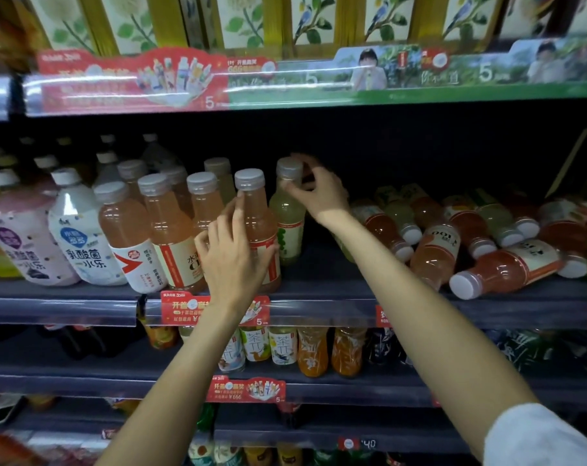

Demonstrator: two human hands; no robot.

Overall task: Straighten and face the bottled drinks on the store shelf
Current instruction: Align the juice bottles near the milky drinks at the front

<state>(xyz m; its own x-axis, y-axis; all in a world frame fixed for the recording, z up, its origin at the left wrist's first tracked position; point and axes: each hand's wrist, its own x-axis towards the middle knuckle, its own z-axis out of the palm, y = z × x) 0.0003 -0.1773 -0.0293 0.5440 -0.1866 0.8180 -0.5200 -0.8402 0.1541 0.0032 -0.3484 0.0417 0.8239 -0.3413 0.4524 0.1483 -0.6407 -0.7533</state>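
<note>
Between both hands, upright pink-orange bottle point(256, 223), grey cap, cream label.

Two white milky bottles point(83, 237); two hands point(233, 253).
</note>
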